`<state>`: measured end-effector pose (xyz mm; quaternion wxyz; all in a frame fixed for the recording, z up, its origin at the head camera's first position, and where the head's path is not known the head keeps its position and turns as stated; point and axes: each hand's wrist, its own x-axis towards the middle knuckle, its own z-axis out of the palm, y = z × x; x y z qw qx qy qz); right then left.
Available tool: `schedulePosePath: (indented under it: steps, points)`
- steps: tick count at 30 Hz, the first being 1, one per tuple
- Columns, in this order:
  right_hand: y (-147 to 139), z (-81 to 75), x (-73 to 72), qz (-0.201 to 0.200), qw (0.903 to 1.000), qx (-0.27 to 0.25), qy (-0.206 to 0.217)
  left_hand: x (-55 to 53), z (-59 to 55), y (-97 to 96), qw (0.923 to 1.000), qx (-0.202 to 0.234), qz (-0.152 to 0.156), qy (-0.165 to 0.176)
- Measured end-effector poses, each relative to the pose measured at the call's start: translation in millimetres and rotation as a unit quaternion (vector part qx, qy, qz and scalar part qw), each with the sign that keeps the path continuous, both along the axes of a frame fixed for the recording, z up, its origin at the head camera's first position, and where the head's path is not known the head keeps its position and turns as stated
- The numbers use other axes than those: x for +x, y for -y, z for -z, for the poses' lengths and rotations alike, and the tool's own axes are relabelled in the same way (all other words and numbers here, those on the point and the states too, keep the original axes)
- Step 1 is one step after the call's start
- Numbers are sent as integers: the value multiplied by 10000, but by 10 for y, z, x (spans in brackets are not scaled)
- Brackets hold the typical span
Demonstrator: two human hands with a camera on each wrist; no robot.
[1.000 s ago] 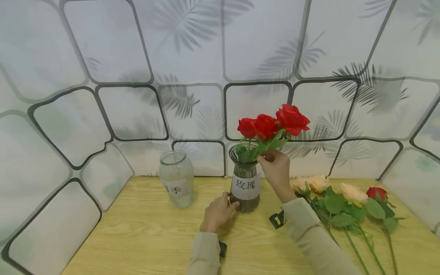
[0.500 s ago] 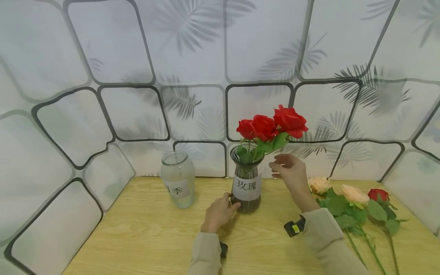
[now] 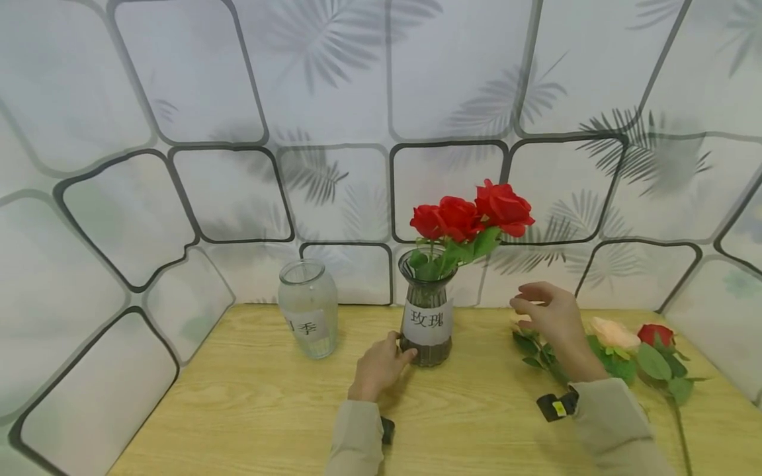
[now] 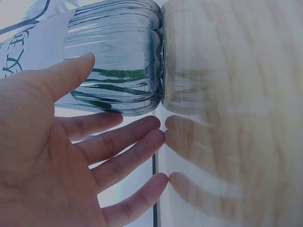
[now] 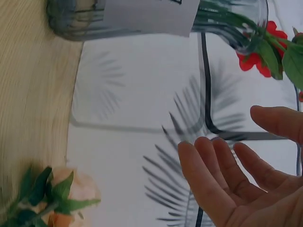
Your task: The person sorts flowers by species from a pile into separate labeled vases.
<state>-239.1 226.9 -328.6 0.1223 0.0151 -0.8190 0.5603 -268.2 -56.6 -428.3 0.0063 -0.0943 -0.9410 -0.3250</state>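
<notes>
I see the dark vase (image 3: 430,355) upright on the table (image 3: 238,410), three red roses (image 3: 458,218) in it. Left hand (image 3: 379,368): fingers spread, nearly straight, thumb and forefinger touching the vase's lower left side. Right hand (image 3: 556,324): loosely bent, thumb and fingers parted, gripping nothing, right of the vase near peach roses (image 3: 616,335).

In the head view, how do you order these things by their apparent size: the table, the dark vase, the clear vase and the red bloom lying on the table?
Largest to smallest:
1. table
2. dark vase and clear vase: too alike to rank
3. red bloom
</notes>
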Motion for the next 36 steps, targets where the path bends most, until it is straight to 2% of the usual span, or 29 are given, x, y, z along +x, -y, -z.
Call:
schedulePosePath:
  steps: [6,10,16,21,28,36]
  points:
    - [-217,31,75,20,9999,121,-13,-3,2,5,10000,29,-2,12]
    - [-324,51,100,168,9996,224,-68,-2,0,8,10000,41,-4,-19]
    - [-493,148,157,366,9976,582,-23,-1,-11,8,10000,57,-16,-9]
    - [-671,216,201,412,9975,574,74,2,-3,7,10000,66,-15,7]
    - [-858,227,247,505,9949,781,400,6,-1,14,10000,73,-30,-3]
    - [-1084,223,322,388,9934,786,734,2,4,5,10000,41,-30,0]
